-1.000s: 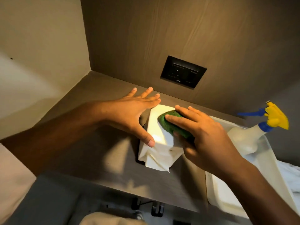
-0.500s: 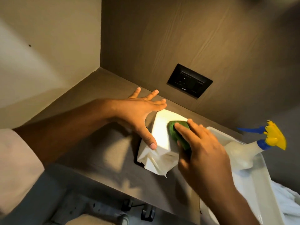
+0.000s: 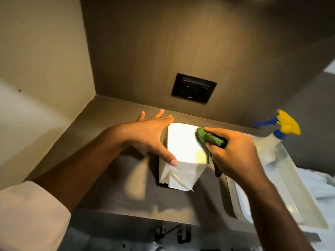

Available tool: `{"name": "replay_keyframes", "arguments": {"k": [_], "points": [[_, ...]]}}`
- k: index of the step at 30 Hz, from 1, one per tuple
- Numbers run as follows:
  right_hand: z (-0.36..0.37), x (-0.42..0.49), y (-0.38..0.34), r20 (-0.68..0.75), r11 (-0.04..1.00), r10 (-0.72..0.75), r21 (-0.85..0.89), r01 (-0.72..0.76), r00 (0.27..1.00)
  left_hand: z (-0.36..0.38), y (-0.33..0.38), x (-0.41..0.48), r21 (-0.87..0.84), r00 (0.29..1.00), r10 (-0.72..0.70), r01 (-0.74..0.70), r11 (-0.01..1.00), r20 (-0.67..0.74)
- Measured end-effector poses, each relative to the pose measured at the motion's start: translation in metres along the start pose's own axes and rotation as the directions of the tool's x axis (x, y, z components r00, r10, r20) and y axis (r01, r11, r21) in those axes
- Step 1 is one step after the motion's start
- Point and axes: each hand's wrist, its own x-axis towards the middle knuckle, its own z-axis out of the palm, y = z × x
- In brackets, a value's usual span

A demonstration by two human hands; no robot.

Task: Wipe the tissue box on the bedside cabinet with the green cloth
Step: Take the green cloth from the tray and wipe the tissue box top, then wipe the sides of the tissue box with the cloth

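Right hand [image 3: 233,153] grip closed on green cloth [image 3: 210,137], mostly hidden; left hand [image 3: 150,136] open, bracing tissue box [image 3: 183,153].

It looked like a bedroom, likely in a hotel or a home. A wood-grain cabinet [image 3: 108,178] sat in a corner between a plain beige wall [image 3: 39,69] and a matching wood panel [image 3: 181,42] with a black socket plate [image 3: 193,88] set into it. White bedding [image 3: 320,185] lay rumpled at the right edge. A tissue box [image 3: 183,156] stood on the cabinet, and beside it a white tray [image 3: 290,187] held a spray bottle [image 3: 272,140], pointing to cleaning work.
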Motion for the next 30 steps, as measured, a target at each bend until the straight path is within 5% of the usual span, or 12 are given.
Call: {"name": "replay_keyframes", "arguments": {"k": [2,6,9,16,21,25,30], "points": [[-0.012,-0.013,0.021,-0.016,0.949,0.084,0.306,-0.075,0.996,-0.010,0.011,0.007,0.125,0.997,-0.003,-0.007,0.992,0.081],[0.000,-0.050,0.038,-0.057,0.541,0.272,0.834,-0.104,0.961,-0.023,0.049,0.023,0.323,0.980,-0.001,-0.065,0.944,0.197],[0.017,-0.076,0.042,-0.111,0.308,0.414,0.951,-0.025,0.904,-0.025,0.070,0.032,0.414,0.977,0.019,-0.107,0.904,0.212],[0.079,-0.117,0.046,-0.150,-0.018,0.564,0.981,0.194,0.812,-0.039,0.065,0.032,0.470,0.920,0.004,-0.204,0.859,0.392],[0.119,-0.129,0.022,-0.172,-0.027,0.577,0.973,0.230,0.798,-0.042,0.066,0.024,0.351,0.852,-0.080,-0.126,0.928,0.517],[0.140,-0.128,0.000,-0.213,0.075,0.600,0.975,0.211,0.771,-0.009,0.060,0.035,0.278,0.973,0.131,-0.181,0.943,0.191],[0.156,-0.112,-0.031,-0.414,0.400,0.541,0.892,0.208,0.732,0.009,0.041,0.027,0.287,0.925,0.380,-0.367,0.885,0.013]]}}
